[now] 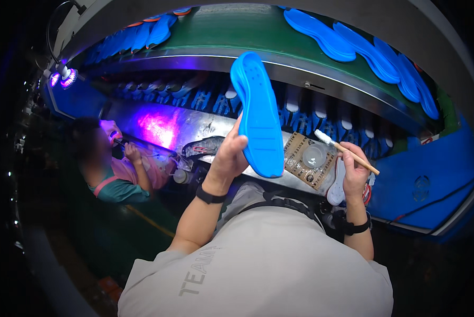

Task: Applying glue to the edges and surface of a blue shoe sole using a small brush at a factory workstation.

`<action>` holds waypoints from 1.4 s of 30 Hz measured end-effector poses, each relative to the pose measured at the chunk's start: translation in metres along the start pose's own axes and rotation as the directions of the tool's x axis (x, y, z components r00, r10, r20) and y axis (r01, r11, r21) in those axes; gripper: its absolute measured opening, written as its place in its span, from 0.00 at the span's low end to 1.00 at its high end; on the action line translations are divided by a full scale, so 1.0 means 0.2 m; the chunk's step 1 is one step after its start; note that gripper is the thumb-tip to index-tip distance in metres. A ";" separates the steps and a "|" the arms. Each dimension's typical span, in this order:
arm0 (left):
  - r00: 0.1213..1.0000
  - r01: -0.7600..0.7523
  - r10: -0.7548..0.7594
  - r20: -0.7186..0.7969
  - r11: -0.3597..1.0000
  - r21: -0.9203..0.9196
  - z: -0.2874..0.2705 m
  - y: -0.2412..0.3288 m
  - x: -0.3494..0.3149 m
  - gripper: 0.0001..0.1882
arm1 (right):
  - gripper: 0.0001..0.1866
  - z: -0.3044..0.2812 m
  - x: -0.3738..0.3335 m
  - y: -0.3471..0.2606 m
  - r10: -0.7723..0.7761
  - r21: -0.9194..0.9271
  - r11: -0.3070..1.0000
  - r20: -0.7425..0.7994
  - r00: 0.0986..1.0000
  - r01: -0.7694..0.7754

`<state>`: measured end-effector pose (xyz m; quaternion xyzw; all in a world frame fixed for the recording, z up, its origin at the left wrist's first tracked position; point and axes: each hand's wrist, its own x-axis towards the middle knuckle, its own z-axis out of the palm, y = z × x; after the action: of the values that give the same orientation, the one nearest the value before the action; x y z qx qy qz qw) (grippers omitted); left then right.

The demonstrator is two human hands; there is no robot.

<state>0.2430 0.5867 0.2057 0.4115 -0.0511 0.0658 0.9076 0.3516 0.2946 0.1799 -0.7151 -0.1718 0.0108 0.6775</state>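
My left hand [229,158] is closed on the edge of a blue shoe sole [261,119], which is held upright with its hollowed inner face toward me. A brush [326,138] with white bristles and a wooden handle is in the grip of my right hand [355,173], its bristles pointing up and left, apart from the sole. Between the two, a clear round dish [314,156] rests on a printed brown cardboard piece [296,145] on the metal bench. Beside my right hand lies a whitish sole-shaped piece [336,186].
A green conveyor belt [231,31] carries several blue soles [369,53] above the bench. Beneath its metal edge runs a row of blue shoe holders [200,100]. Purple lamps [68,78] hang at left, near a co-worker [123,179]. A blue panel [427,185] stands at right.
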 end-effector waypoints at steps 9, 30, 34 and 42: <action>0.990 0.047 -0.026 -0.142 0.988 0.144 0.12 0.07 -0.13 0.59 | 0.11 0.23 0.18 -0.31 -0.239 0.008 0.969 0.277 0.931 0.246; 0.989 0.108 -0.086 -0.124 0.976 0.188 0.16 0.10 -0.11 0.59 | 0.09 0.28 0.25 -0.33 -0.348 -0.035 0.922 0.361 0.865 0.386; 0.991 0.103 -0.087 -0.099 0.981 0.165 0.17 0.09 -0.10 0.59 | 0.09 0.28 0.25 -0.32 -0.348 -0.006 0.928 0.347 0.871 0.373; 0.993 0.043 -0.023 -0.117 0.984 0.174 0.15 0.11 -0.11 0.60 | 0.07 0.21 0.15 -0.35 -0.341 0.048 0.929 0.500 0.796 0.368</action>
<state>0.2165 0.5778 0.2384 0.4864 0.0137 0.0786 0.8701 0.3534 0.3441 0.2519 -0.6598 -0.4723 0.0640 0.5809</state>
